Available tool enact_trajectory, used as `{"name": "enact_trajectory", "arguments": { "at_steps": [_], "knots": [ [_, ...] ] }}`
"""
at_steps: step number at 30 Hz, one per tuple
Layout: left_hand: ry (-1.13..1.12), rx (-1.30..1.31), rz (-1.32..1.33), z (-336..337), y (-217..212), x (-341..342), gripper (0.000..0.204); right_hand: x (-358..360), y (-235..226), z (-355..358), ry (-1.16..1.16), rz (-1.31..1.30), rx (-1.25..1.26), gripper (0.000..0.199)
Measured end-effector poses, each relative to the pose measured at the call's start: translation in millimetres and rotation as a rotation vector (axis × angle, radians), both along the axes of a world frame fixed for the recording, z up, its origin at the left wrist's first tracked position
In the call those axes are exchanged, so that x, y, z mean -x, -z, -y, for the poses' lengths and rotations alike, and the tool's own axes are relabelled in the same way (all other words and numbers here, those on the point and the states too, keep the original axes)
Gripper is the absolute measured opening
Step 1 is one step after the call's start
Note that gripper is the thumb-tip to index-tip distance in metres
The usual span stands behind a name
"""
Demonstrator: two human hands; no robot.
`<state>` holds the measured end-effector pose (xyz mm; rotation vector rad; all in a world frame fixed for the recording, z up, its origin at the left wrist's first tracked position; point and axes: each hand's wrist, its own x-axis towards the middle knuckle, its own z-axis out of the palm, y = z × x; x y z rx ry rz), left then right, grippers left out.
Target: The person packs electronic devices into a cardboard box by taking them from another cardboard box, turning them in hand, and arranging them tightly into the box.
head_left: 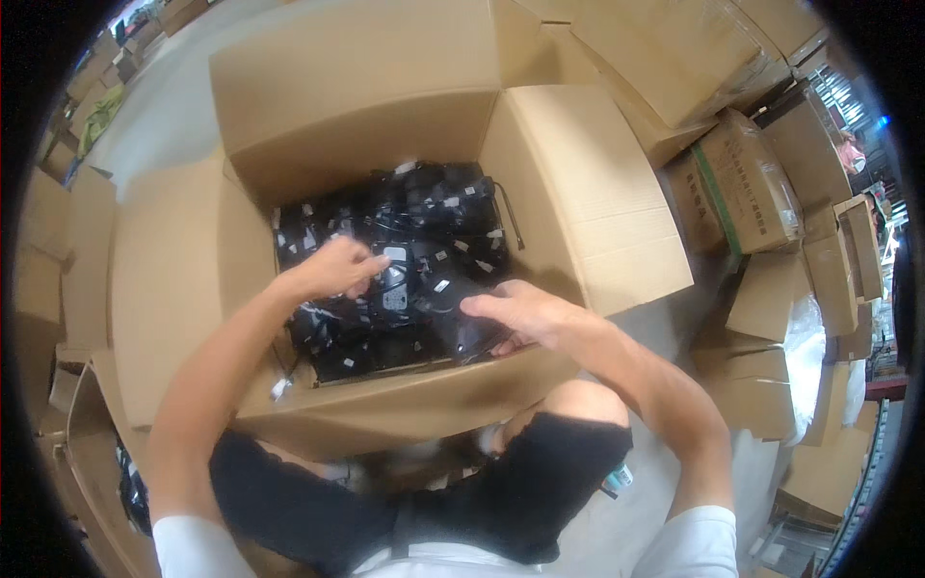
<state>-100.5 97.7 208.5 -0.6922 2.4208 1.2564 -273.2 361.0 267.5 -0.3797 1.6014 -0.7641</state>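
A large open cardboard box stands in front of my knees, holding many black plastic parts with white connectors and small white labels. My right hand grips a dark, flat black part by its right edge, thumb on top and fingers at the side. This part has a small white label and sits over the other parts. My left hand is over the left of the pile, fingers curled together. Its fingertip reaches a black part with grey patches. Whatever those fingers may hold is hidden.
The box's flaps are folded outward on the sides. A black cable runs up its right inner wall. Taped cartons are stacked at the right, beside clear plastic wrap. More cardboard stands at the left.
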Motion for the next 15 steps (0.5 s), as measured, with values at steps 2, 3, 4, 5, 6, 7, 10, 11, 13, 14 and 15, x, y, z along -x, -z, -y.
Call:
{"name": "enact_trajectory", "arguments": {
  "at_steps": [2,3,4,5,6,7,10,11,13,14,15],
  "knots": [
    [0.048,0.119,-0.256,-9.4,22.0,45.9,0.037,4.1,13.8,2.5,-0.058,-0.016,-0.039,0.056],
    [0.129,0.266,-0.449,-9.2,45.9,64.8,0.034,-0.1,13.8,7.9,-0.11,-0.044,-0.047,0.055],
    [0.205,0.352,-0.465,-21.9,56.9,95.6,0.035,0.3,27.2,4.1,-0.118,-0.054,-0.003,0.054],
    [0.248,0.417,-0.458,-30.1,72.5,115.6,0.036,-1.3,25.4,8.2,-0.145,-0.044,-0.047,0.051],
    [0.349,0.518,-0.466,-39.7,87.2,133.8,0.039,-0.5,21.1,11.1,-0.166,-0.054,-0.058,0.05],
    [0.498,0.578,-0.385,-46.9,95.0,150.2,0.04,-1.0,18.7,11.9,-0.187,-0.059,-0.062,0.049],
    [0.667,0.672,-0.359,-60.6,111.8,187.9,0.04,1.5,22.6,15.7,-0.209,-0.043,-0.078,0.06],
    [0.753,0.773,-0.212,-65.5,115.9,197.1,0.036,3.2,21.9,16.2,-0.25,-0.041,-0.104,0.066],
    [0.842,0.863,-0.066,-68.5,129.5,208.3,0.032,5.0,26.0,14.8,-0.24,-0.029,-0.092,0.066],
    [0.855,0.917,-0.087,-68.7,136.2,211.0,0.028,4.7,27.5,14.2,-0.237,-0.023,-0.064,0.066],
    [0.865,0.974,-0.108,-67.6,140.3,212.7,0.024,4.9,28.0,14.2,-0.237,-0.019,-0.034,0.066]
  ]
}}
